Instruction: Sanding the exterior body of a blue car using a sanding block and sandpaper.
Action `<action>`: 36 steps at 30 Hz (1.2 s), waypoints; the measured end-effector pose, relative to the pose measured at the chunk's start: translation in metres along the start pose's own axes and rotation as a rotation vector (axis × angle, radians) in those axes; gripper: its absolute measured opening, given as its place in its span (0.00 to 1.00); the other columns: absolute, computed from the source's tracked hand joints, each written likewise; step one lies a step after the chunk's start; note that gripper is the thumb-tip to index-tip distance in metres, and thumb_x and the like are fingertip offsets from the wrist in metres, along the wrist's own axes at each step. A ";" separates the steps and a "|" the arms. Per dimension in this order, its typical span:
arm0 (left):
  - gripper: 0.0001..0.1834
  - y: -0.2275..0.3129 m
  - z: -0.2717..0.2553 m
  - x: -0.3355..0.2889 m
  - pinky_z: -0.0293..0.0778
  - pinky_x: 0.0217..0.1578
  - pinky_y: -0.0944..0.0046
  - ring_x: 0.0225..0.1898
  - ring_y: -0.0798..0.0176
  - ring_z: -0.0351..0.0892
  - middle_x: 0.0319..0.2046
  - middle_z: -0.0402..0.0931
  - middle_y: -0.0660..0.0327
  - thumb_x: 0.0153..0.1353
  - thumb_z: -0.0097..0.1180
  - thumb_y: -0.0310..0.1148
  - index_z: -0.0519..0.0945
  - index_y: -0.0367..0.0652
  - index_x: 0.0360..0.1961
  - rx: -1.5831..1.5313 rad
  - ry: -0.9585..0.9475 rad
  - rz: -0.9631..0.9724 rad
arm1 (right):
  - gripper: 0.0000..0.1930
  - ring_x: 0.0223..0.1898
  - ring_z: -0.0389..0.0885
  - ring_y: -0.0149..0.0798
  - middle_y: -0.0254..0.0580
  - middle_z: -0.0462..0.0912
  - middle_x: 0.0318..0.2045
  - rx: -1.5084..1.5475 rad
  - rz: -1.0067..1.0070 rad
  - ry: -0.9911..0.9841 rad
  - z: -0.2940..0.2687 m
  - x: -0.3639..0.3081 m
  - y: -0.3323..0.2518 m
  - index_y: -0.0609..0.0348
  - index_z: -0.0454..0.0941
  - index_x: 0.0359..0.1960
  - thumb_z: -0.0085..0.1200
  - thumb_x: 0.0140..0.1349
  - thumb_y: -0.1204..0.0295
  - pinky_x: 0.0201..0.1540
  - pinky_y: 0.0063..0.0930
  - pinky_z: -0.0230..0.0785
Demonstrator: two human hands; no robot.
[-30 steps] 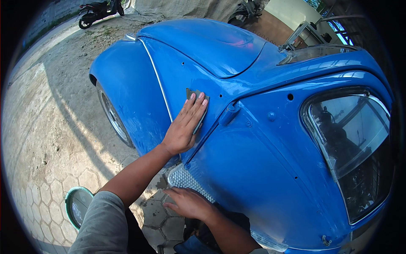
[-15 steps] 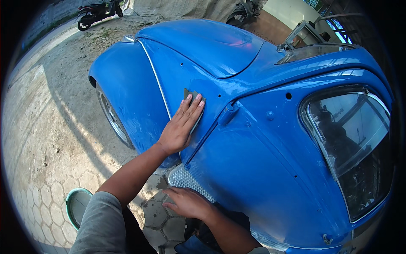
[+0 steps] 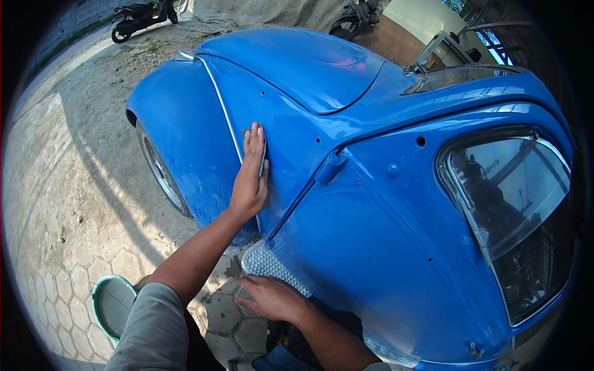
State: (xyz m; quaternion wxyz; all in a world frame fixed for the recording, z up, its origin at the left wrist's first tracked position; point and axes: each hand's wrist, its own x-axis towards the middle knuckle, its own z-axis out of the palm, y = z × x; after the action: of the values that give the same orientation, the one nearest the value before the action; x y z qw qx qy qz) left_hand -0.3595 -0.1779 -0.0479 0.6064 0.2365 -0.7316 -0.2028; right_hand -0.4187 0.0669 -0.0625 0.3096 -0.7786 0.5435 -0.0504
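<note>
My left hand (image 3: 250, 173) lies along the front side panel of a blue car (image 3: 346, 229), close to the pale trim strip by the fender. Under its fingers it holds a folded grey-green sheet of sandpaper (image 3: 264, 162), pressed on the paint; most of the sheet is hidden by the hand. Lower down, my right hand (image 3: 272, 297) hangs over the ribbed running board (image 3: 272, 263) beside the door, fingers loosely apart and nothing in them.
A green-rimmed bucket (image 3: 115, 303) of greyish water stands on the hexagonal pavers by my left arm. The front wheel (image 3: 159, 167) is beyond it. A parked scooter (image 3: 143, 18) stands far left; a door hinge (image 3: 330, 167) juts out right of the panel.
My left hand has slid left across the panel with the sandpaper, toward the trim strip, and its fingers are closer together. My right hand has hardly moved.
</note>
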 end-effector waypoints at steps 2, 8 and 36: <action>0.43 0.019 -0.006 0.015 0.42 0.90 0.40 0.94 0.38 0.40 0.93 0.46 0.43 0.81 0.43 0.16 0.48 0.40 0.94 -0.065 0.010 0.063 | 0.32 0.58 0.90 0.62 0.60 0.87 0.60 0.010 -0.006 -0.004 0.000 -0.003 0.000 0.65 0.78 0.75 0.63 0.81 0.54 0.63 0.54 0.83; 0.45 0.089 -0.007 0.078 0.43 0.91 0.36 0.93 0.39 0.44 0.92 0.50 0.49 0.78 0.50 0.16 0.53 0.46 0.93 -0.102 -0.182 0.370 | 0.31 0.57 0.90 0.63 0.60 0.88 0.59 0.012 -0.012 0.034 0.005 0.000 0.006 0.64 0.78 0.75 0.64 0.81 0.53 0.63 0.53 0.83; 0.56 0.078 -0.016 0.137 0.43 0.93 0.39 0.92 0.40 0.49 0.92 0.55 0.56 0.58 0.55 0.27 0.59 0.50 0.92 -0.123 -0.484 0.638 | 0.33 0.61 0.87 0.63 0.60 0.86 0.61 0.016 0.036 -0.037 0.004 0.012 0.001 0.62 0.74 0.79 0.62 0.83 0.53 0.66 0.53 0.80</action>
State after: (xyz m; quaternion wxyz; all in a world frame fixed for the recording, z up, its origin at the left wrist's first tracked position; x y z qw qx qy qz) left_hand -0.3722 -0.1963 0.1085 0.4621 -0.0936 -0.8764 -0.0976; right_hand -0.4128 0.0575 -0.0689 0.3266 -0.7670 0.5512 -0.0345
